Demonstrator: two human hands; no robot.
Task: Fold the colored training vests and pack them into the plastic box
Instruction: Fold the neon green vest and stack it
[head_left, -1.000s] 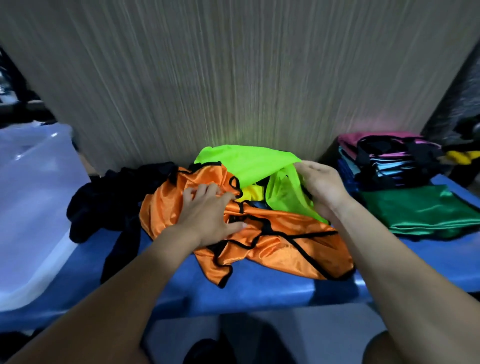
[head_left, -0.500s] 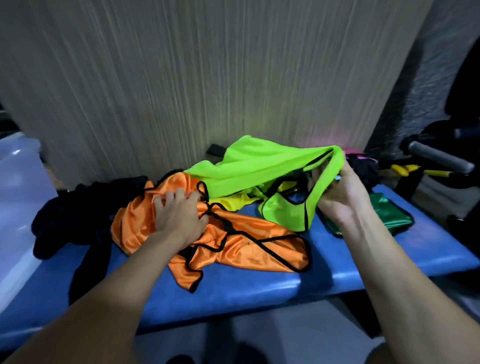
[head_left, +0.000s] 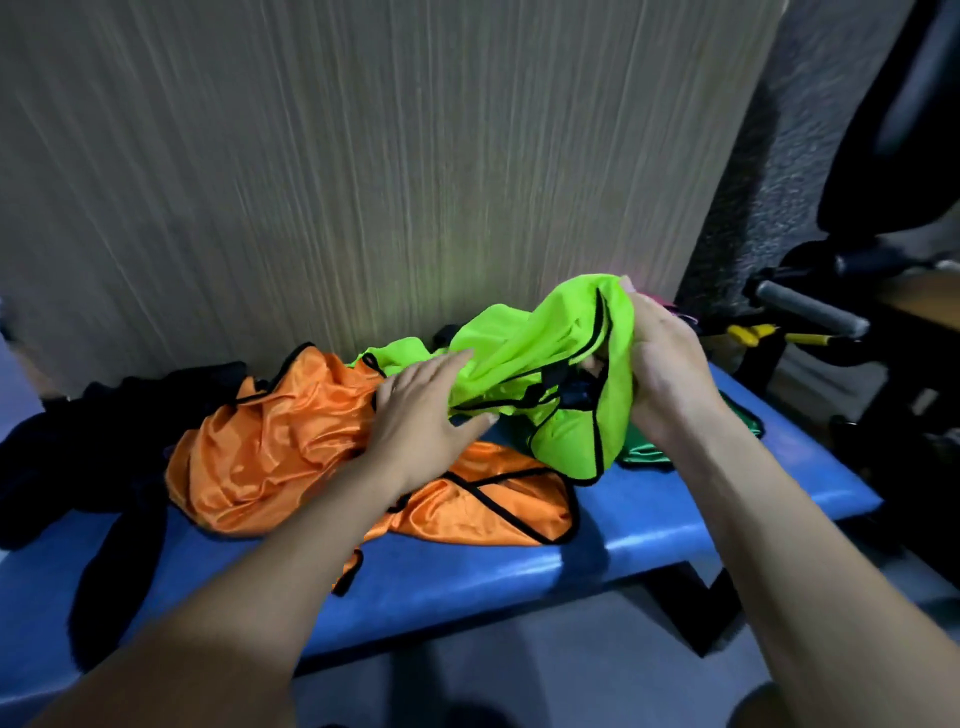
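Head view: a lime vest (head_left: 524, 358) with black trim, bunched and lifted off the bench (head_left: 467, 577), is caught between two bare hands. Right hand (head_left: 662, 374) grips the raised end of the cloth — its fingers are wrapped over the top of the bundle, where a fingertip shows above the fabric, and the palm presses the vest's right side. Left hand (head_left: 421, 410) lies flat against the vest's lower left edge, fingers straight and spread, thumb stretched along the black hem; it presses the cloth and does not clutch it. Below the right-hand grip a loop of lime fabric hangs down and reaches the blue surface.

Under the left hand and forearm sprawls an orange vest (head_left: 270, 441), crumpled, black-edged, spread across the bench towards the near edge. Past the orange one, further left of the grip, a heap of black cloth (head_left: 78, 441) spills over the bench. Just beneath the right wrist a folded green vest (head_left: 644, 452) peeps out — mostly hidden by the arm. A sliver of pink (head_left: 670, 306) shows behind the right hand's fingers; what it is cannot be told.

Behind everything stands a pale wood-grain panel (head_left: 363, 182). To the right of the grip, well off the bench, dark gym gear with a grey padded bar (head_left: 810, 312) and a yellow part (head_left: 748, 332) sits in shadow.
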